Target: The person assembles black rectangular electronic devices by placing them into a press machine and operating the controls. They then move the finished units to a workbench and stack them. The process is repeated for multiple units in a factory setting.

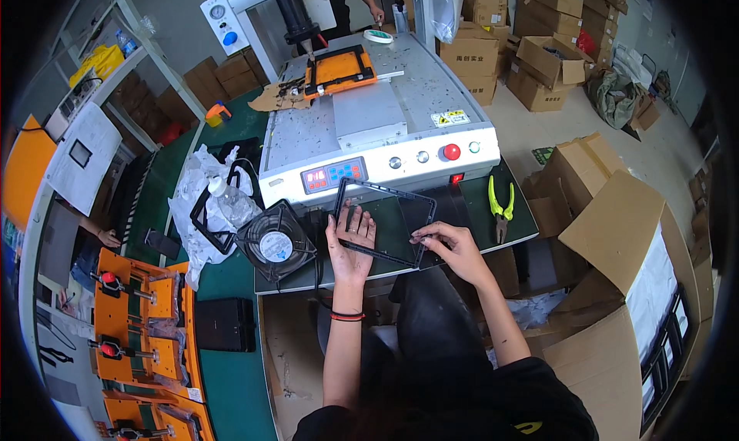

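Observation:
A thin black rectangular plastic frame (389, 190) is up in front of me, tilted, over the table's front edge. Its lower left part lies across the palm of my left hand (351, 244), which is turned up with the fingers loosely extended and the thumb by the frame's left side. At the frame's lower right corner, my right hand (454, 248) pinches the rim between thumb and fingers. Beyond stands a white bench press machine (377, 164) with buttons and a lit display. An orange fixture (339, 73) with a black frame in it sits under its press head.
A small black fan (275, 244) and a clear bottle (231, 202) stand left of my hands. Yellow-green cutters (501, 208) lie at the right. Orange clamp fixtures (146, 325) fill the left side; open cardboard boxes (616, 225) crowd the right. Another person's hand (376, 14) shows behind the machine.

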Tool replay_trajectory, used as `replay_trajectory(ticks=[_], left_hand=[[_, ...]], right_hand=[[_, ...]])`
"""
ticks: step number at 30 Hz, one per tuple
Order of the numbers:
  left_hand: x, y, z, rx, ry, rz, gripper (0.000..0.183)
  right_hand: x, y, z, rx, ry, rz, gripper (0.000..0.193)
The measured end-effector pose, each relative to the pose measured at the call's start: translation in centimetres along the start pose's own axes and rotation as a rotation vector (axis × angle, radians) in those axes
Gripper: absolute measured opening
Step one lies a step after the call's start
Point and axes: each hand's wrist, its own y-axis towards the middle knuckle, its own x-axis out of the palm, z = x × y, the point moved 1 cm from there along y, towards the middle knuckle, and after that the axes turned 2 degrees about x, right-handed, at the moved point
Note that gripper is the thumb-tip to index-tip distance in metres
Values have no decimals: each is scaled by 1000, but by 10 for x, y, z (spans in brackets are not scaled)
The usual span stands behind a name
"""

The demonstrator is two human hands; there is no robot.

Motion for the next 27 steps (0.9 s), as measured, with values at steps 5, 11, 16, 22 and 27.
replay_trajectory(ticks=[5, 11, 16, 22, 27], left_hand=[[1, -1, -1, -5, 23, -3, 52], [3, -1, 1, -2, 97, -16, 57], [33, -17, 23, 41, 333, -155, 68], [130, 36, 58, 449, 1478, -90, 70], [165, 207, 93, 382, 2110, 155, 118]], right_hand=[[-1, -1, -6, -76, -89, 45, 15], [1, 1, -18, -282, -274, 117, 11], [-16, -13, -40, -273, -102, 337, 8], [-47, -39, -47, -301, 112, 760, 5], [-55, -47, -48, -284, 130, 757, 5]])
